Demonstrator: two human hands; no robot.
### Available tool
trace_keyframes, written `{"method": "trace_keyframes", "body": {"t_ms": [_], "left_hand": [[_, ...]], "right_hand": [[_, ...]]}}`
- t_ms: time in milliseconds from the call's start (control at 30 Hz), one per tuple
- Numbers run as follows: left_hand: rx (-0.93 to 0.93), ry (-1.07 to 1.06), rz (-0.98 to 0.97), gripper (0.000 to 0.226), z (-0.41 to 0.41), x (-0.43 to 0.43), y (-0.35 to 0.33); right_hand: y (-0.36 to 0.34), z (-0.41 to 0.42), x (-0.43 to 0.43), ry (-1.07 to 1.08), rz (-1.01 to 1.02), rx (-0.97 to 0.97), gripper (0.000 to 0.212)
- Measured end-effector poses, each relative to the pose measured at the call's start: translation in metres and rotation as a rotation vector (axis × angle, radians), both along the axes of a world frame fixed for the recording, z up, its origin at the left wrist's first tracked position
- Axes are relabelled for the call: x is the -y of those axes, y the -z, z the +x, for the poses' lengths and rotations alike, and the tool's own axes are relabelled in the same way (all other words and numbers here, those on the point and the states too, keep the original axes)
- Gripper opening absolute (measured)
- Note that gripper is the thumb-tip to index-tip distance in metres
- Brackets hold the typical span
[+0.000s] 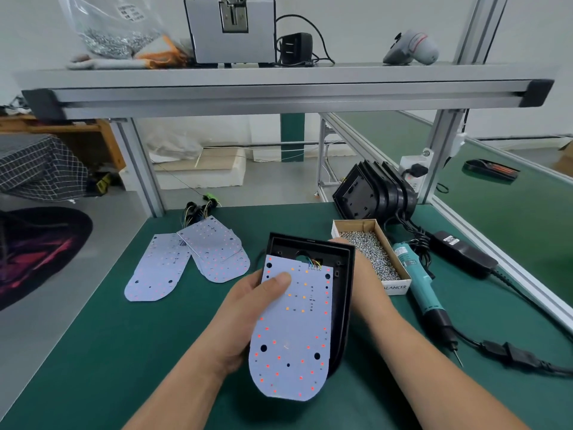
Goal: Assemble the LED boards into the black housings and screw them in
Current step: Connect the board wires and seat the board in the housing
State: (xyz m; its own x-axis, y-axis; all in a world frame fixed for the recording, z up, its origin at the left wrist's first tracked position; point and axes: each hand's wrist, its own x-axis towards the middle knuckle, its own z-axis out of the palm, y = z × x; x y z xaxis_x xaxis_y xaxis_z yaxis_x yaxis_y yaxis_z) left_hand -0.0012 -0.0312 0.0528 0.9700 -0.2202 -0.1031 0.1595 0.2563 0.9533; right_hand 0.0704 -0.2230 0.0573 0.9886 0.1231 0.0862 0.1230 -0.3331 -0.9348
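Assembly workshop — green-matted bench [124, 352], aluminium-frame shelf [279, 85], electric screwdriver [424, 293].

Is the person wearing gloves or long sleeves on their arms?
No. The left hand and right hand are bare: no gloves, rings or watch. The left forearm and right forearm are bare too, with no sleeve showing.

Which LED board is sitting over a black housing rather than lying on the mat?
The LED board pinched by the left hand, laid over the black housing. The other boards lie flat on the green mat to its left.
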Motion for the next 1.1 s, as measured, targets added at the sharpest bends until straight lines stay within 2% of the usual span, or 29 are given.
{"method": "trace_keyframes", "body": {"t_ms": [33, 100, 200, 267, 367, 433, 500, 567, 633, 700, 733, 833, 867, 967, 1100], "left_hand": [[0.001, 0.019, -0.01, 0.051, 0.0, -0.001, 0.0], [-0.006, 0.038, -0.029, 0.055, 0.0, -0.002, 0.001], [-0.051, -0.032, -0.061, 0.045, 0.004, -0.005, 0.001], [-0.061, -0.121, -0.066, 0.044, 0.009, -0.009, 0.005], [-0.025, -0.217, -0.038, 0.04, 0.015, -0.011, 0.01], [-0.023, -0.259, -0.014, 0.04, 0.017, -0.008, 0.013], [-0.028, -0.291, 0.003, 0.042, 0.019, -0.006, 0.016], [-0.032, -0.322, 0.02, 0.043, 0.02, -0.005, 0.016], [-0.069, -0.392, 0.032, 0.039, 0.022, -0.006, 0.016], [-0.083, -0.418, 0.032, 0.036, 0.024, -0.009, 0.015], [-0.083, -0.417, 0.033, 0.037, 0.024, -0.011, 0.015], [-0.134, -0.443, 0.031, 0.049, 0.025, -0.014, 0.016], [-0.146, -0.448, 0.025, 0.053, 0.026, -0.014, 0.016], [-0.156, -0.438, 0.021, 0.058, 0.026, -0.014, 0.015], [-0.15, -0.436, 0.075, 0.083, 0.029, -0.01, 0.017]], "right_hand": [[-0.001, 0.0, -0.001, 0.015, -0.016, 0.049, 0.013], [-0.002, -0.007, 0.0, -0.008, 0.0, 0.075, 0.013], [0.001, -0.006, 0.001, -0.022, 0.004, 0.079, 0.02], [0.0, 0.0, 0.004, 0.054, 0.131, 0.058, 0.019], [-0.004, -0.003, 0.013, 0.177, 0.115, 0.289, 0.016], [-0.011, -0.014, 0.015, 0.083, 0.122, 0.475, 0.016], [-0.02, -0.025, 0.013, -0.105, -0.007, 0.659, 0.036], [-0.022, -0.033, 0.005, -0.324, -0.229, 0.759, 0.067], [-0.018, -0.039, -0.005, -0.503, -0.505, 0.768, 0.096], [-0.009, -0.043, -0.016, -0.599, -0.754, 0.756, 0.105], [-0.005, -0.044, -0.02, -0.618, -0.832, 0.76, 0.099], [-0.001, -0.044, -0.026, -0.605, -0.927, 0.848, 0.059], [0.0, -0.044, -0.027, -0.589, -0.965, 0.885, 0.052], [0.007, -0.047, -0.03, -0.526, -1.041, 0.975, 0.05], [0.016, -0.052, -0.023, -0.457, -1.043, 1.084, 0.049]]}}
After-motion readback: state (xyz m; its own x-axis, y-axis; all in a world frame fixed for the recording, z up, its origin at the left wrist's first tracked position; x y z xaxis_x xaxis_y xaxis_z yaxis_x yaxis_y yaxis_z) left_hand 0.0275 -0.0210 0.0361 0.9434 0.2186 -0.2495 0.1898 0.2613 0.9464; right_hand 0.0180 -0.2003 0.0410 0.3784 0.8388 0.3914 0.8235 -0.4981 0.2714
